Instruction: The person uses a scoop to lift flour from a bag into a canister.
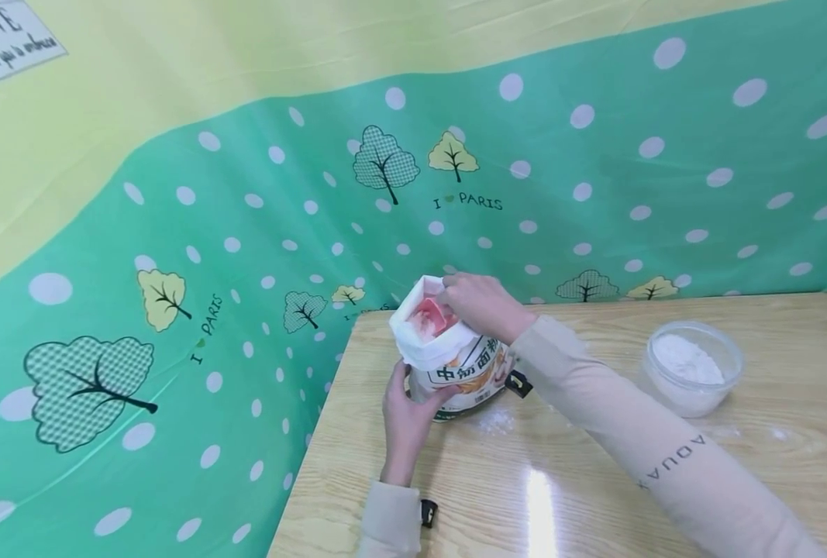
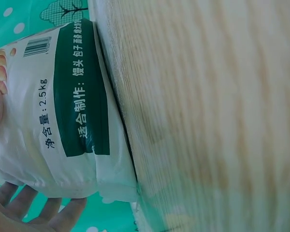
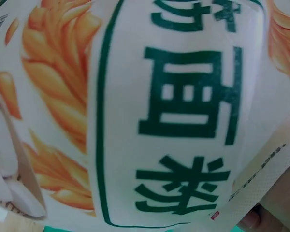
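Note:
A white flour bag (image 1: 423, 353) stands on the table with its top rolled outward and its mouth open. My left hand (image 1: 409, 411) grips the bag low on its near left side. In the left wrist view, the thumb lies on the bag's front and the fingers (image 2: 48, 210) wrap its side. My right hand (image 1: 479, 304) reaches over the rim, holding a pink scoop (image 1: 435, 316) inside the bag's mouth. Its fingertips are partly hidden there. The printed bag front (image 3: 183, 111) fills most of the right wrist view.
A clear round tub (image 1: 734, 364) with white flour (image 1: 688, 360) in it stands to the right on the wooden table (image 1: 594, 480). Black clips (image 1: 518, 384) lie by the bag and near the left sleeve. Spilled flour (image 1: 497, 422) dusts the tabletop. A green dotted curtain (image 1: 280, 256) hangs behind.

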`<action>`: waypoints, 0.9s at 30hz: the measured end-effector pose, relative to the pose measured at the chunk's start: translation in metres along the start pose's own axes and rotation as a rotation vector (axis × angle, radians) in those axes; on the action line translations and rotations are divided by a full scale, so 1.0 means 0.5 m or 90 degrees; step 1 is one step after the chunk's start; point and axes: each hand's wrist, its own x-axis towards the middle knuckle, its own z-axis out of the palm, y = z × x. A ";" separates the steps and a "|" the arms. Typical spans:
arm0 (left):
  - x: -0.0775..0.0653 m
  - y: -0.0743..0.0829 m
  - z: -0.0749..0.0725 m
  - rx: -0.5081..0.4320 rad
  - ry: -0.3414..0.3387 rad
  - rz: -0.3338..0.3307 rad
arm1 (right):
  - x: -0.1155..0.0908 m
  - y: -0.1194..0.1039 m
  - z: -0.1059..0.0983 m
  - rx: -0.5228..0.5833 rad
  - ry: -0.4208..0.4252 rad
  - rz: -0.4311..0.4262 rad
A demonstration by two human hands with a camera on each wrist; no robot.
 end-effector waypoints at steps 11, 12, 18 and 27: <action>-0.002 0.002 0.003 0.005 -0.002 0.007 | 0.000 0.008 0.002 0.115 -0.075 0.036; -0.002 0.002 0.003 0.005 -0.001 0.006 | 0.000 0.007 0.001 0.131 -0.081 0.038; -0.002 0.001 0.002 0.005 0.000 -0.006 | 0.009 0.009 -0.007 0.174 -0.133 0.029; -0.006 0.004 0.003 0.012 0.010 -0.025 | 0.006 0.019 -0.025 0.236 -0.187 -0.038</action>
